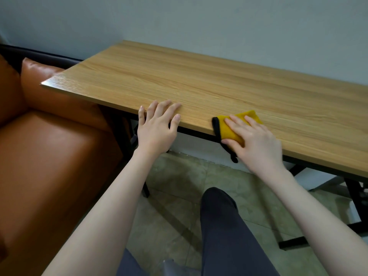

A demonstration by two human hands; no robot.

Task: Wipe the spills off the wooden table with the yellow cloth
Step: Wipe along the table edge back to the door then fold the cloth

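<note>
A yellow cloth [229, 128] with a black border lies at the front edge of the wooden table [199, 82], one black corner hanging off the edge. My right hand [256, 144] presses flat on top of the cloth with straight fingers, the thumb below the table edge. My left hand [157, 126] rests on the same edge further left, fingers spread on the top. No spill shows on the wood from here.
An orange leather sofa [45, 156] stands close against the table's left end. A pale wall runs behind the table. Black metal table legs [352, 198] stand below at the right, over a tiled floor. My dark-trousered leg [225, 226] is in front.
</note>
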